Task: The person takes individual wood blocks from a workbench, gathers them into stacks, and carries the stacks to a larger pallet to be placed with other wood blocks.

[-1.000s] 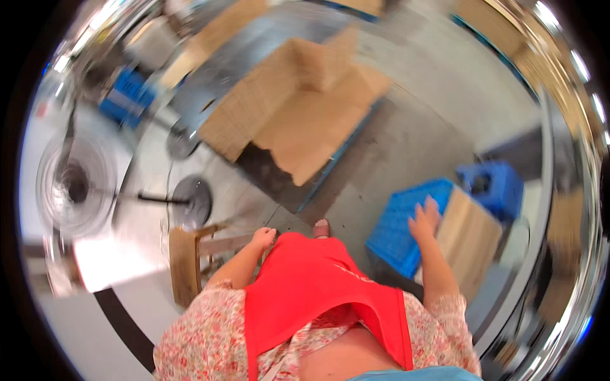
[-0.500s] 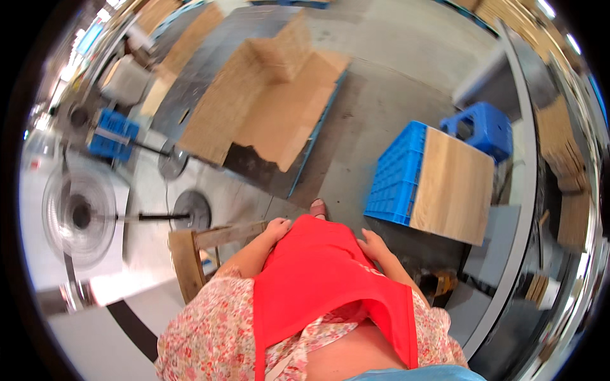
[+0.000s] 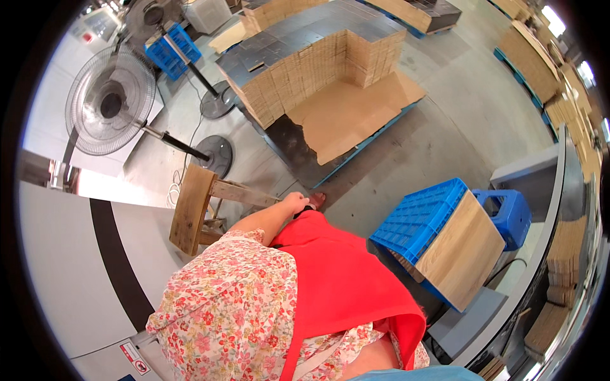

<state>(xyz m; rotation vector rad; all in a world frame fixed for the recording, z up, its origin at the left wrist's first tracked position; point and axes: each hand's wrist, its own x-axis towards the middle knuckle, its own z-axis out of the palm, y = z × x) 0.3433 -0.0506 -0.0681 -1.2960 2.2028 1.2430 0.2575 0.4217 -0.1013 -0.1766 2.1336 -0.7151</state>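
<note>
My left hand (image 3: 295, 202) hangs low in front of me, beside the upper edge of my red apron (image 3: 349, 273). Its fingers look curled together; something black shows right below them, and what they hold, if anything, is hidden. A wooden stool (image 3: 194, 206) stands just to the left of that forearm. My right hand is out of sight, with the apron covering that side. Ahead lies a pallet (image 3: 372, 148) with a brown cardboard sheet (image 3: 346, 120) and stacked flat boards (image 3: 292, 82) with dark tops.
To the right stands a blue crate (image 3: 422, 216) with a wood-grain board (image 3: 464, 251) against it, and a blue plastic stool (image 3: 508, 213) behind. A pedestal fan (image 3: 111, 105) stands left, its round base (image 3: 213, 155) on the floor. A grey-framed machine edge (image 3: 546, 209) runs along the right.
The view has swung to the right and down, so the pallet, crate and fan sit differently. My right hand has gone out of sight. My left hand's fingers have curled in.
</note>
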